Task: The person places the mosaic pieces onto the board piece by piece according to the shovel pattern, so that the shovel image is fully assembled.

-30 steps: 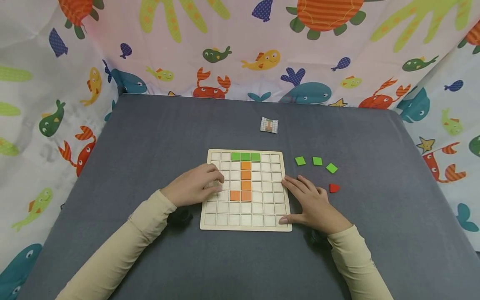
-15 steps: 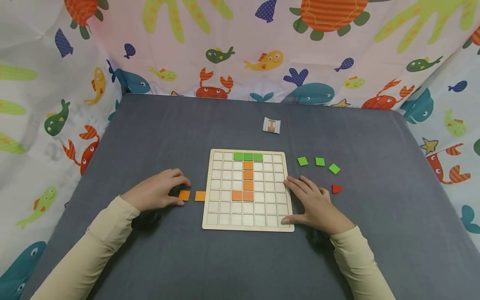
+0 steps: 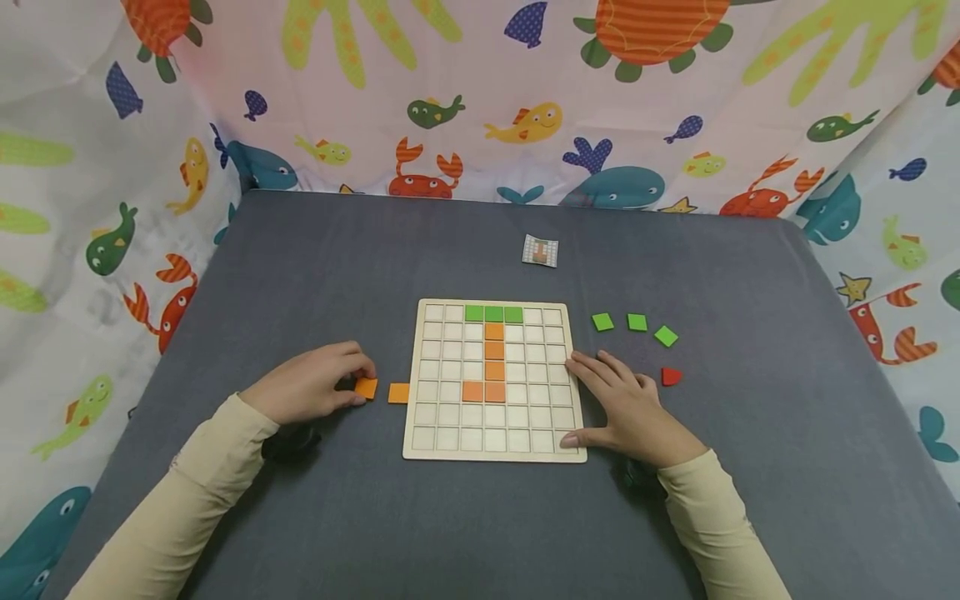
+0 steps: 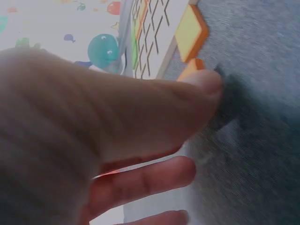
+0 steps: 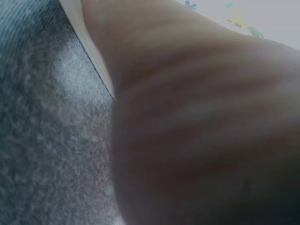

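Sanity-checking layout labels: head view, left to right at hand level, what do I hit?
Left hand, first orange tile, second orange tile, wooden grid board, right hand, red tile.

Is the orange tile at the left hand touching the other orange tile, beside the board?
Apart. In the head view, the grey table shows as a strip between the held tile and the other tile.

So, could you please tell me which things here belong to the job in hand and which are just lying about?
Job, seemingly:
grid board, right hand on its edge
tiles on it
orange tile pinched by the left hand
second orange tile beside the board
patterned card, perhaps a guide

Lying about, perhaps for later:
three loose green tiles
red piece
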A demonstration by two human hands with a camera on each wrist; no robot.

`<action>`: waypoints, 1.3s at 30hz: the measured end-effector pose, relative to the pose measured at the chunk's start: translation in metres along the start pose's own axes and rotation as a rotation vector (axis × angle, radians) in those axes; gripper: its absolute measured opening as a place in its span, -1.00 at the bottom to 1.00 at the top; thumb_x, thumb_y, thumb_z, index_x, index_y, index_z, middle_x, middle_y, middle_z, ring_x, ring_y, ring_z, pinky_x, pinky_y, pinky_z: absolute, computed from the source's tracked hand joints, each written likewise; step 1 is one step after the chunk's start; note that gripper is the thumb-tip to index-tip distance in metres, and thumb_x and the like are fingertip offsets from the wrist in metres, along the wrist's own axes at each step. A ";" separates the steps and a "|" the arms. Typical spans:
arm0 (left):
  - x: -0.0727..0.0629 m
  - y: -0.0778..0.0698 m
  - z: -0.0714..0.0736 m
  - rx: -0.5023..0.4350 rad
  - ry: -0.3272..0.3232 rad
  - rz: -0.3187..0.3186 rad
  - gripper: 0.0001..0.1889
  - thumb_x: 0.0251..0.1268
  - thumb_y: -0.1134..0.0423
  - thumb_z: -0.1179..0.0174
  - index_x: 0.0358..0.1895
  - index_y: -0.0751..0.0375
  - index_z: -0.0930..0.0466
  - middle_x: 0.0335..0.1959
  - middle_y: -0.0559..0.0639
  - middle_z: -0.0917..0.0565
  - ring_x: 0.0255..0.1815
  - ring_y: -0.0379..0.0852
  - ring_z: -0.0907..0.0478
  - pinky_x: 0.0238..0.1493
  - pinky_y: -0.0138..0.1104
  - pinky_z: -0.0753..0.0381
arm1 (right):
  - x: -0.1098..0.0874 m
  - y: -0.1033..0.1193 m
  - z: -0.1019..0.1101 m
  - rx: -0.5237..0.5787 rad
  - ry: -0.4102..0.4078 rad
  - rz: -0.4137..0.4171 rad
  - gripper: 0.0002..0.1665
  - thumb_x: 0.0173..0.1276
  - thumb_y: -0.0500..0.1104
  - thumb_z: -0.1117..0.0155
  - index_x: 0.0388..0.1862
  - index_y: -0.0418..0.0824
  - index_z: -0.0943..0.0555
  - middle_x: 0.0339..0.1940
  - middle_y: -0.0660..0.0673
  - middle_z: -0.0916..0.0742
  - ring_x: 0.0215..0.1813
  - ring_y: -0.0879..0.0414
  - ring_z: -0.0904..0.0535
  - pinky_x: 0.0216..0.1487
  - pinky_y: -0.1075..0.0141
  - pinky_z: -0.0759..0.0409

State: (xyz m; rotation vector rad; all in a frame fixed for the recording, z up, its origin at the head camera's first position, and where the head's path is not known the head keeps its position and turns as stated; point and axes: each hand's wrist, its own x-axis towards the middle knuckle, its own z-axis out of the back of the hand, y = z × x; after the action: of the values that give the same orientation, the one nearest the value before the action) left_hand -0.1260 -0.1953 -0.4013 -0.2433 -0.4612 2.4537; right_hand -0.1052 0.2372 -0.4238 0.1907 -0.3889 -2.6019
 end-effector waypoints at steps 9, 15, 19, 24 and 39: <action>0.038 -0.026 -0.006 -0.069 -0.041 -0.045 -0.67 0.16 0.15 -0.37 -0.01 0.09 -0.60 -0.19 -0.13 -0.56 -0.27 -0.21 -0.51 -0.25 -0.35 -0.52 | -0.002 0.001 -0.001 0.011 -0.002 -0.004 0.26 -0.12 0.47 -0.39 0.49 -0.07 -0.22 0.50 -0.07 -0.29 0.50 -0.20 -0.06 0.11 -0.30 -0.18; 0.075 -0.048 -0.014 -0.091 -0.040 -0.104 -0.71 0.21 0.10 -0.33 -0.05 0.08 -0.59 -0.15 -0.14 -0.56 -0.27 -0.21 -0.49 -0.23 -0.37 -0.51 | -0.002 0.001 -0.003 0.014 -0.006 -0.003 0.25 -0.12 0.47 -0.39 0.49 -0.06 -0.22 0.50 -0.07 -0.29 0.50 -0.20 -0.06 0.11 -0.29 -0.18; 0.095 -0.062 -0.021 -0.088 -0.028 -0.153 -0.76 0.23 0.07 -0.31 -0.10 0.03 -0.58 -0.17 -0.18 -0.53 -0.29 -0.24 -0.44 -0.20 -0.38 -0.50 | -0.002 0.002 -0.003 0.018 -0.004 0.000 0.25 -0.11 0.46 -0.39 0.50 -0.06 -0.21 0.50 -0.07 -0.29 0.50 -0.20 -0.05 0.11 -0.28 -0.19; 0.111 -0.083 -0.034 -0.050 0.005 -0.280 -0.81 0.26 0.10 -0.29 -0.16 0.07 -0.57 -0.22 -0.13 -0.54 -0.30 -0.25 -0.45 -0.18 -0.36 -0.51 | -0.002 0.003 -0.003 0.016 0.001 -0.006 0.25 -0.11 0.46 -0.40 0.50 -0.07 -0.21 0.50 -0.07 -0.29 0.50 -0.20 -0.06 0.12 -0.27 -0.19; 0.122 -0.106 -0.053 0.011 -0.015 -0.351 -0.82 0.22 0.08 -0.31 -0.24 0.05 -0.57 -0.33 -0.16 -0.50 -0.35 -0.24 -0.41 -0.21 -0.37 -0.46 | 0.000 0.001 -0.001 0.004 0.002 -0.010 0.25 -0.10 0.47 -0.37 0.50 -0.07 -0.21 0.50 -0.07 -0.29 0.49 -0.19 -0.07 0.10 -0.27 -0.21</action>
State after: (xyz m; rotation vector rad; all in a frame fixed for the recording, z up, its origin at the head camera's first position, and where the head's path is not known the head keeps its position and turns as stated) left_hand -0.1493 -0.0280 -0.4171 -0.1272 -0.4545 2.1158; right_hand -0.1044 0.2368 -0.4241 0.1972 -0.3929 -2.6106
